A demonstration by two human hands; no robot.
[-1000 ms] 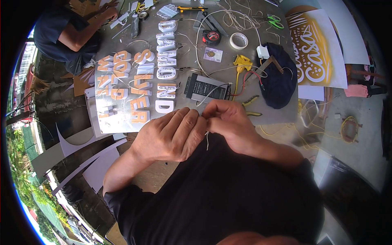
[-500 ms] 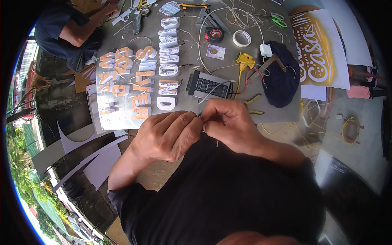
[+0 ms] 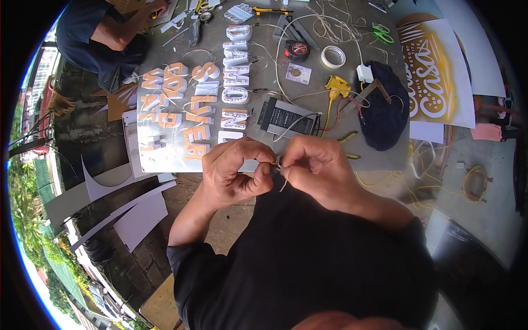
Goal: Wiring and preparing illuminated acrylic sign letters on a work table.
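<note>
Close in front of my chest, my left hand [image 3: 234, 173] and my right hand [image 3: 319, 168] meet at their fingertips. Both pinch a short, thin whitish wire [image 3: 283, 187], whose loose end hangs down between them. What the left fingertips press on is partly hidden. Just beyond my hands, at the near part of the table, lie a black power supply box [image 3: 286, 121] and yellow-handled pliers [image 3: 350, 147], partly covered by my right hand. White block letters with open, lit-channel-like shells [image 3: 235, 96] stand in a column beyond my left hand.
Wood-faced letters [image 3: 198, 118] stand left on the metal table. Farther back are a tape measure [image 3: 297, 50], masking tape [image 3: 333, 56], green scissors [image 3: 382, 33] and tangled cable. A yellow clamp [image 3: 337, 85] and dark cap [image 3: 385, 110] lie right. Another person [image 3: 99, 38] works far left.
My left hand has turned and its fingers have opened into a rounded pinch, showing the wire between the hands. The view has shifted slightly, so the table appears farther right.
</note>
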